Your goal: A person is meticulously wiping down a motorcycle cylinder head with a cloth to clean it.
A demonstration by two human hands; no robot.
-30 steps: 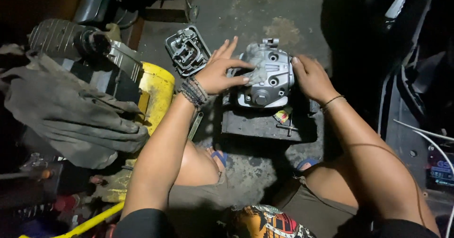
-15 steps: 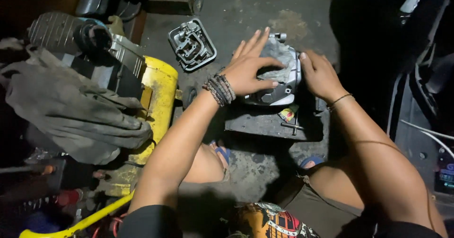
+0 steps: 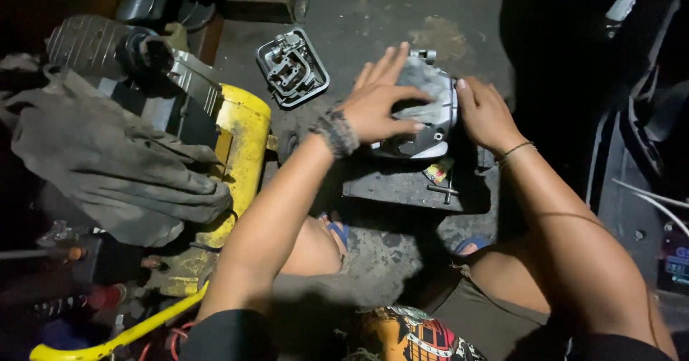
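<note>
A grey metal engine cylinder head [image 3: 430, 117] rests on a dark flat block [image 3: 409, 185] on the concrete floor. My left hand [image 3: 380, 99] lies flat over its top, fingers spread, pressing a grey sheet of abrasive paper [image 3: 427, 81] onto it. A dark beaded bracelet sits on that wrist. My right hand [image 3: 484, 113] grips the right side of the cylinder head and steadies it. A thin cord bracelet is on the right wrist. Much of the head's top face is hidden under the left hand.
A second grey engine cover [image 3: 292, 68] lies on the floor to the upper left. A yellow machine [image 3: 237, 160] with a dirty grey rag [image 3: 108, 160] over it stands at the left. A small cross-shaped tool [image 3: 443, 187] lies on the block. Dark vehicle parts [image 3: 631, 153] stand to the right.
My left hand has slid up and right across the top of the cylinder head with the grey sheet under it. The right hand has kept its grip on the side.
</note>
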